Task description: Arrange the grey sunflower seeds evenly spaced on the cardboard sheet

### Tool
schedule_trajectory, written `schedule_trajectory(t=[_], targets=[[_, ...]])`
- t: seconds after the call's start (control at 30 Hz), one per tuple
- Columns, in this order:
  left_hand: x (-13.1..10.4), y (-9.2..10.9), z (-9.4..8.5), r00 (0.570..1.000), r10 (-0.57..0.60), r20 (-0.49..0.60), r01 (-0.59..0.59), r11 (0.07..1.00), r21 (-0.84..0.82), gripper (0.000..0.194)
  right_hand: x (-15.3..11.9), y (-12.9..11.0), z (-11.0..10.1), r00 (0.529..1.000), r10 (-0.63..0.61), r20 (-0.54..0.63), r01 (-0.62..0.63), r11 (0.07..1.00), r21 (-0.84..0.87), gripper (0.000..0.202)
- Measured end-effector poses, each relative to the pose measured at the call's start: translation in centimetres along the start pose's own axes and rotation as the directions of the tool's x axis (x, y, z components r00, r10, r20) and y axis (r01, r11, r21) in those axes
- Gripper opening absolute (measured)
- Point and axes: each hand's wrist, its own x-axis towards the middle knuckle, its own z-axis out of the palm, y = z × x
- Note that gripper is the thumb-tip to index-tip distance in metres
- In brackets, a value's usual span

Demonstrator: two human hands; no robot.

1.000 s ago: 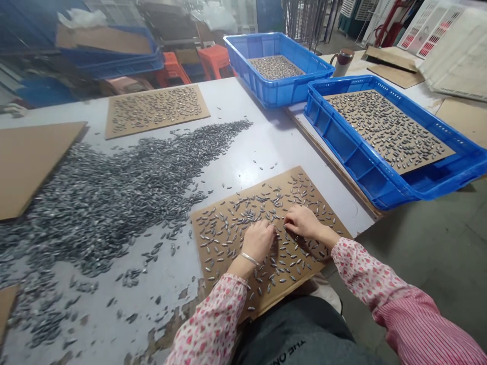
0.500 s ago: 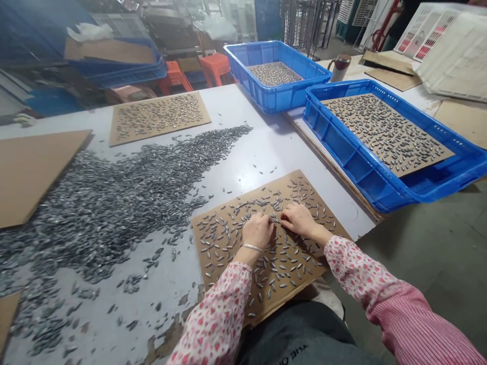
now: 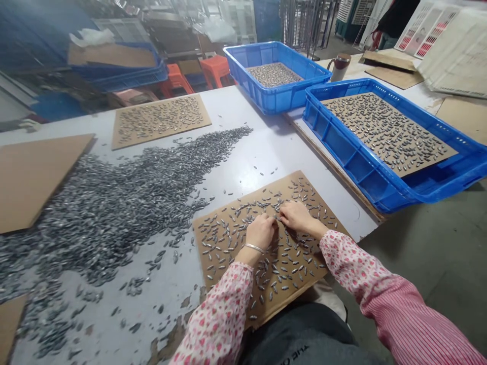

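My left hand [image 3: 261, 233] and my right hand [image 3: 297, 215] are near each other, low over the cardboard sheet [image 3: 276, 307], at the near right corner of the worktop [image 3: 266, 147]; the fingers are bent in each grip, but I cannot tell if they are closed or clamp a piece; small grey pieces [image 3: 271, 296] lie scattered on this sheet; their big pile [image 3: 125, 203] spreads leftward; a blue tray [image 3: 342, 149] stands beside the right edge.

Soft glare brightens the tabletop [image 3: 262, 147]; the upper left is hazy.
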Motion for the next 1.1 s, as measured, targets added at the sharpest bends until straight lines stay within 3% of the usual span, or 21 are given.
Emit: schedule_trajectory(t=[0.2,0.33,0.5,0.63,0.87,1.1], targets=[[0.0,-0.8,0.3,0.987,-0.068,-0.147,0.05,0.991,-0.123,0.021,0.4,0.1,0.5,0.998,0.035,-0.051,-0.033,0.999,0.036,0.016],[0.4,-0.6,0.1,0.988,-0.069,-0.135,0.057,0.995,-0.085,0.023,0.9,0.2,0.9,0.998,0.016,-0.065,-0.012,0.998,0.058,0.018],[0.9,-0.6,0.8,0.989,-0.014,-0.144,0.012,1.0,-0.011,0.026,1.9,0.4,0.9,0.995,-0.097,-0.014,0.097,0.995,0.036,0.019],[0.7,-1.2,1.4,0.986,0.002,-0.166,-0.009,0.999,-0.038,0.026,2.2,0.4,0.3,0.988,-0.151,0.0,0.151,0.988,0.006,0.015],[-0.7,-4.3,1.6,0.966,-0.083,-0.246,0.031,0.978,-0.206,0.026,-0.7,1.4,-2.5,0.997,-0.077,-0.019,0.078,0.993,0.091,0.018],[-2.1,-5.2,-0.3,0.97,-0.124,-0.208,0.076,0.972,-0.222,0.024,-3.1,3.4,-1.5,0.978,-0.183,0.105,0.184,0.983,-0.001,0.023]])
